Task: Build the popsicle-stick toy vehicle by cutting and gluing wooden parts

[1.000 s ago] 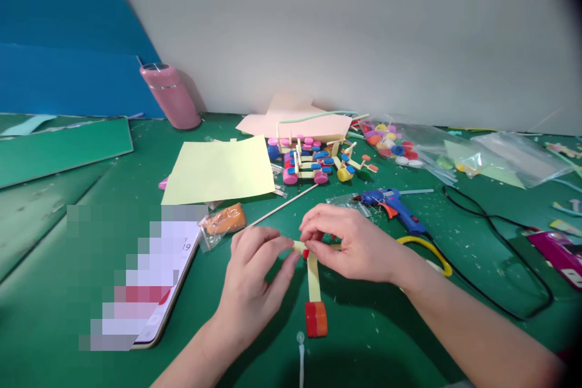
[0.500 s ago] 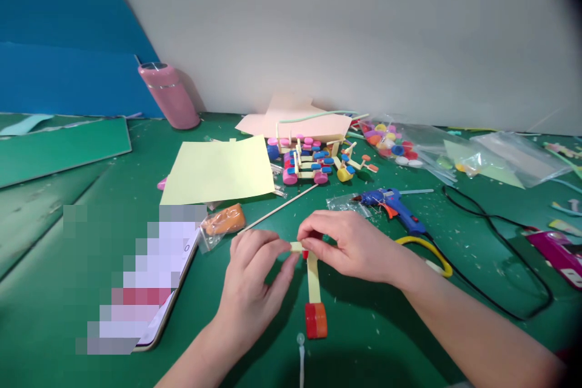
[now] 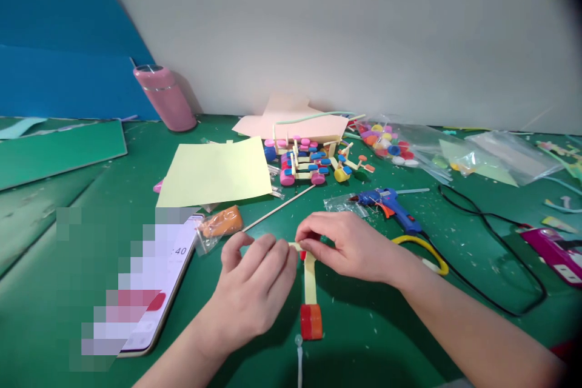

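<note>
A short pale yellow strip (image 3: 294,246) lies between my two hands above the green table. My left hand (image 3: 261,285) has its fingers curled at the strip's left end, with the fingertips partly hidden. Thumb and fingers of my right hand (image 3: 348,248) pinch the strip's right end. Below it, a longer pale yellow strip (image 3: 310,282) runs toward me, from a small red piece (image 3: 303,255) under my right fingertips to a pair of red and orange bottle caps (image 3: 311,322) joined side by side.
Behind my hands are a blue glue gun (image 3: 391,206), a thin wooden stick (image 3: 279,208) and several small cap-wheeled models (image 3: 304,163). A phone (image 3: 157,291), a wrapped orange lump (image 3: 222,222) and a yellow sheet (image 3: 216,173) lie left. A white-tipped stick (image 3: 299,361) lies near me.
My left hand has rolled over, its back now turned more upward and its fingers closer to the strip's end. My right hand keeps its pinch. The view has shifted slightly.
</note>
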`<state>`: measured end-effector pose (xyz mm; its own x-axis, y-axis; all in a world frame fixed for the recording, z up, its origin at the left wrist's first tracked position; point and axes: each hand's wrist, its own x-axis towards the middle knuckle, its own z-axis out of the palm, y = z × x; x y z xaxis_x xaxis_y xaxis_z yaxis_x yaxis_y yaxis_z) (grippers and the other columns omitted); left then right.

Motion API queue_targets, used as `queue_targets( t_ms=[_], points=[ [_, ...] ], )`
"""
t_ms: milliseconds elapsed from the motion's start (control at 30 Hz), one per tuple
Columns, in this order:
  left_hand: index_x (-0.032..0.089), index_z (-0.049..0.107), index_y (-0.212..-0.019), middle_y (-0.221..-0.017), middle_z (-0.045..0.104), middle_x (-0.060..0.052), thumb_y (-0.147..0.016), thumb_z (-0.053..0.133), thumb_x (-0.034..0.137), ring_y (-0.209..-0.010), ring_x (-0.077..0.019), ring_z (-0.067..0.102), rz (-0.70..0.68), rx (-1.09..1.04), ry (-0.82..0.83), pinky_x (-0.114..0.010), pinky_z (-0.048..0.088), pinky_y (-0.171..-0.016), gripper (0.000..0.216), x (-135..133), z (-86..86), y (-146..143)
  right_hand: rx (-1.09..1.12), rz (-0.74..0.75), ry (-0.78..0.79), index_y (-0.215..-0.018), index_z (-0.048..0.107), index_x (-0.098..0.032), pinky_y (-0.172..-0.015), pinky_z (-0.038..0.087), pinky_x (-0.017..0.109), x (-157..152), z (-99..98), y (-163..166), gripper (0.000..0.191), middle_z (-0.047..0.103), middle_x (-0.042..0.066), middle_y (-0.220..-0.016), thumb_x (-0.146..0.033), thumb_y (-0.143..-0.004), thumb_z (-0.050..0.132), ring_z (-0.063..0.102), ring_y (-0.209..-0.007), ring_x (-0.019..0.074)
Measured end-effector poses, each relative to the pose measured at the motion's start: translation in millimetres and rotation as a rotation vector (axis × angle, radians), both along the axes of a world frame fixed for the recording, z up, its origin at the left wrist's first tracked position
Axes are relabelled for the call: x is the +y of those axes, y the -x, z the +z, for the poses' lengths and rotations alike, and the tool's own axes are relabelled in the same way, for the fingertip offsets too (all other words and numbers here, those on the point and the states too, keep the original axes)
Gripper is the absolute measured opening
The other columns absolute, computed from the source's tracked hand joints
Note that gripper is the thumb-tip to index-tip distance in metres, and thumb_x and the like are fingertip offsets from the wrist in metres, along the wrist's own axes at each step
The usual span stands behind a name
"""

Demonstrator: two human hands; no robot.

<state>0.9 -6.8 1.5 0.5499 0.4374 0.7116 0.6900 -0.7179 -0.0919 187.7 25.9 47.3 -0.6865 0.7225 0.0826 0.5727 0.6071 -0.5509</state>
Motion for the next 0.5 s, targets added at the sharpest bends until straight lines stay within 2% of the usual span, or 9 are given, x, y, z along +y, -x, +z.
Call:
queue_targets(
  t_ms=[133,267,400,500],
  points=[
    [0.014,0.063,-0.083,-0.077,0.065,-0.005,-0.082,0.048,0.008,-0.081,-0.0192,0.057,-0.060,0.088,-0.085,-0.041,0.034,-0.080,0.017,2.3,-0.5,2.8,0.006,-0.009,0.001,-0.086,0.056,-0.017,-0.063,0.039,0.021,-0.1,-0.6,0.7,0.009,0.062,0.000,-0.081,-0.020,-0.087,0.047,0.055,-0.071,0.0116],
    [0.013,0.064,-0.080,-0.077,0.065,-0.006,-0.080,0.051,0.007,-0.081,-0.0202,0.057,-0.109,0.126,-0.151,-0.040,0.036,-0.076,0.014,6.6,-2.3,5.3,-0.013,-0.039,0.007,-0.085,0.057,-0.017,-0.062,0.039,0.022,0.7,-1.5,1.8,0.010,0.063,0.000,-0.078,-0.017,-0.085,0.048,0.055,-0.069,0.0118],
    [0.013,0.065,-0.078,-0.077,0.065,-0.005,-0.080,0.052,0.008,-0.081,-0.0195,0.057,-0.117,0.136,-0.177,-0.039,0.037,-0.075,0.015,9.3,-3.4,6.6,-0.058,-0.078,-0.008,-0.081,0.060,-0.017,-0.062,0.039,0.024,0.9,-4.0,-0.6,0.018,0.063,0.002,-0.076,-0.017,-0.087,0.043,0.055,-0.068,0.0134],
    [0.012,0.065,-0.079,-0.077,0.065,-0.006,-0.078,0.053,0.007,-0.081,-0.0203,0.057,-0.126,0.142,-0.187,-0.040,0.037,-0.074,0.013,10.4,-3.8,7.4,0.032,-0.145,-0.013,-0.097,0.059,-0.016,-0.068,0.041,0.025,-1.0,-6.6,-3.4,0.020,0.063,0.004,-0.084,-0.016,-0.089,0.040,0.056,-0.075,0.0144]
  ],
)
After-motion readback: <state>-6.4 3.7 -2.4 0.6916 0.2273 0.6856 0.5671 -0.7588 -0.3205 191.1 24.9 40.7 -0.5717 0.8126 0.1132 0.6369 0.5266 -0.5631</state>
